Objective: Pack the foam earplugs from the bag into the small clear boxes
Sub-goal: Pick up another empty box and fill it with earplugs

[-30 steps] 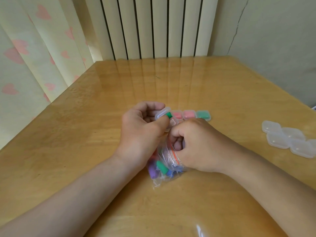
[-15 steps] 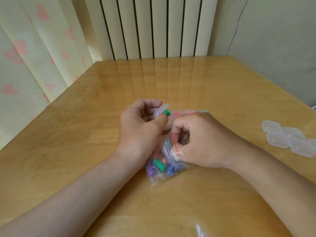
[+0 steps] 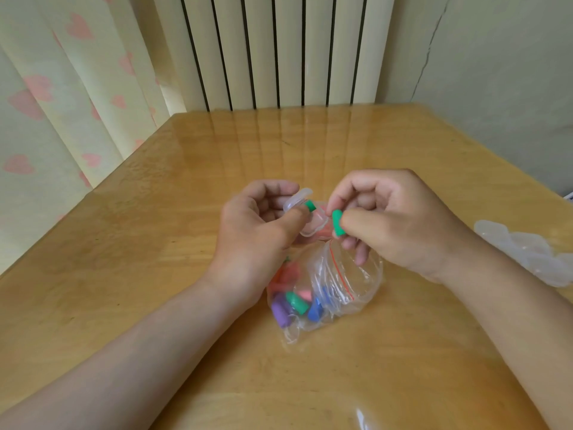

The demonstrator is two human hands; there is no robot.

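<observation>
My left hand (image 3: 257, 231) grips a small clear box (image 3: 311, 221) with its lid up; my thumb holds one green earplug (image 3: 310, 206) in it. My right hand (image 3: 393, 221) pinches a second green earplug (image 3: 337, 223) between thumb and forefinger, just right of the open box. Below both hands a clear zip bag (image 3: 341, 283) with a red seal line lies on the table, holding several purple, green, pink, blue and orange earplugs (image 3: 294, 302). The filled boxes behind my hands are almost wholly hidden.
Several empty clear boxes (image 3: 527, 259) lie clustered at the table's right edge. The wooden table (image 3: 155, 243) meets a radiator and wall at the back, with a heart-print curtain on the left.
My right hand has come up out of the bag with a green earplug and now sits beside the open box. The bag has sprung open; my left hand barely moved.
</observation>
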